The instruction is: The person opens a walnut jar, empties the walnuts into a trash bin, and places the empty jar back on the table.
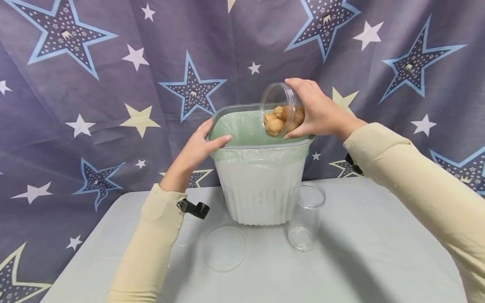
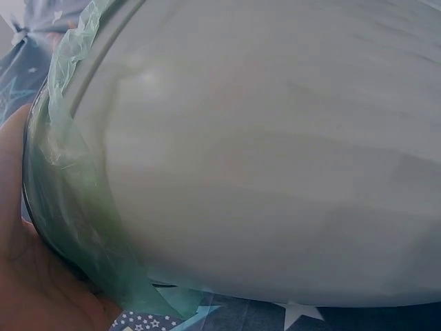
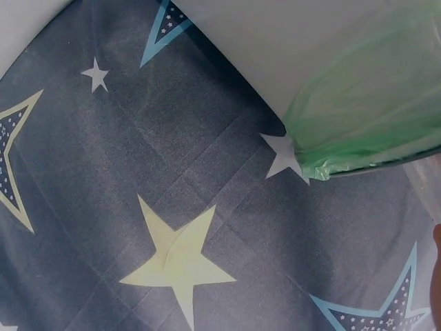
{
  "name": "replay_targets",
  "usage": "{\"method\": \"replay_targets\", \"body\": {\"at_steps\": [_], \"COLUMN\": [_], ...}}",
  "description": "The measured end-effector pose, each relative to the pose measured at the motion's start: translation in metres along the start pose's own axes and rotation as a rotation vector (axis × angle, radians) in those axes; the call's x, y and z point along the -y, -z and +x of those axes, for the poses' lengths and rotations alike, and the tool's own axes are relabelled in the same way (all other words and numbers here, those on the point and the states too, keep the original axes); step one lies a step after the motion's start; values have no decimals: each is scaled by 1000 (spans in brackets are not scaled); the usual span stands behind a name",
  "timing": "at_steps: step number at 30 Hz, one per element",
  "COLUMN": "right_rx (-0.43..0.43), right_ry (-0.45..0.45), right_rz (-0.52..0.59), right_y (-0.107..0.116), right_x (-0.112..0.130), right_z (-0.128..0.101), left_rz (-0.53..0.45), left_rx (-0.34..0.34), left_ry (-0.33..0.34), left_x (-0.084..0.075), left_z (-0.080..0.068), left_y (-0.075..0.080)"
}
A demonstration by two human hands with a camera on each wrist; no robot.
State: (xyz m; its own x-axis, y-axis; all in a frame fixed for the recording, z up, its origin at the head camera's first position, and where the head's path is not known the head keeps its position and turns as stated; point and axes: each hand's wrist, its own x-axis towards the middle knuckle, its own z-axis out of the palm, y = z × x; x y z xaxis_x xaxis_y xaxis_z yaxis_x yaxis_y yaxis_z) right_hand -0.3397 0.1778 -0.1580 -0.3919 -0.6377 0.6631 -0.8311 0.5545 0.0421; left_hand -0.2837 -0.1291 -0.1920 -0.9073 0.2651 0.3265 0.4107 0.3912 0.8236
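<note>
A white trash bin [image 1: 261, 185] stands upright on the table, lined with a thin green bag [image 1: 242, 126] folded over its grey rim. My left hand [image 1: 197, 145] grips the rim at the left, thumb over the front edge; the left wrist view shows this hand [image 2: 41, 269] against the bag-covered edge. Over the bin's right side, my right hand [image 1: 318, 109] holds a clear plastic jar [image 1: 270, 94] tipped sideways, its mouth toward the left. Several walnuts [image 1: 275, 126] lie inside the jar. In the right wrist view only a sliver of that hand [image 3: 437, 276] shows.
Another clear jar [image 1: 305, 223], uncapped, stands right of the bin's base. Two clear round lids [image 1: 226, 249] lie on the pale table [image 1: 273, 277] in front and to the left, one partly behind the left forearm. A star-patterned curtain [image 1: 113, 84] hangs behind the bin.
</note>
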Motion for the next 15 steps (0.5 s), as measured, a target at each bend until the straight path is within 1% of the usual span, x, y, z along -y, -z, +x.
{"method": "replay_targets", "body": {"at_steps": [3,5,10,15], "right_rx": [-12,-14,0,8], "right_ry": [-3,-7,-18,-16], "right_rz": [-7,-13,-28,-27], "right_y": [3,4,4,3], "right_x": [-1,-1,-2,-4], "right_z": [1,2,3,2], "left_rz": [-6,2,0,6], "left_rx": [6,6,-1,1], "left_ry": [-8,2,6,-4], "left_x": [-1,-2,0,19], "left_z": [0,-1,0,11], "left_y": [0,0,1,3]}}
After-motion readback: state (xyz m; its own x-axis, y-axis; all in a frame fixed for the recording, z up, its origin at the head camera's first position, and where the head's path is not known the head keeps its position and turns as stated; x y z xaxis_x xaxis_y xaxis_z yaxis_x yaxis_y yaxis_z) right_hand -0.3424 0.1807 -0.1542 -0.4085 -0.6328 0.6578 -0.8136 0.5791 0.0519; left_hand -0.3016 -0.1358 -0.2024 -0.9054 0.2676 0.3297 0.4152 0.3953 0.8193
